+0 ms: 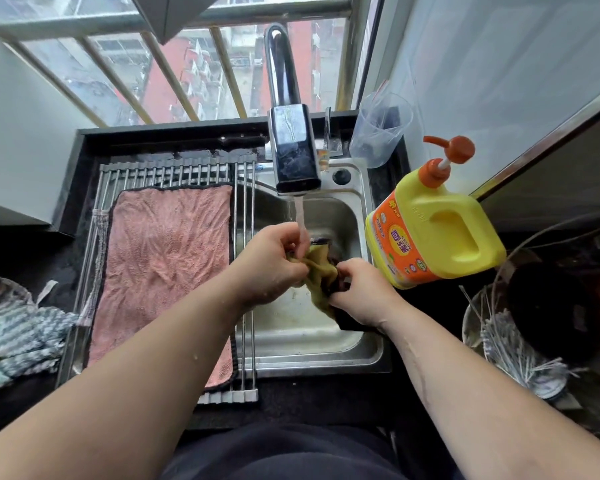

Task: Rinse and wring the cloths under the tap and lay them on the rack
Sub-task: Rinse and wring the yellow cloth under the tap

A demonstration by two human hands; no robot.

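Yellow-green cloth [317, 270], bunched over the middle of the sink [309, 341] under the running tap [293, 154], is gripped at one end by the left hand [272, 261] and at the other by the right hand [364, 292], while a pink cloth [163, 265] lies flat on the rack [246, 358] along the sink's left edge.

soft window [201, 81] daylight; wide-angle bending at edges

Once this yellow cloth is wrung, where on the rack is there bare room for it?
The pink cloth covers most of the rack. Bare bars remain in a strip behind it, toward the window, and a narrow strip along its right edge, beside the sink. The yellow cloth would likely need folding. Right of the sink is crowded by the detergent bottle.
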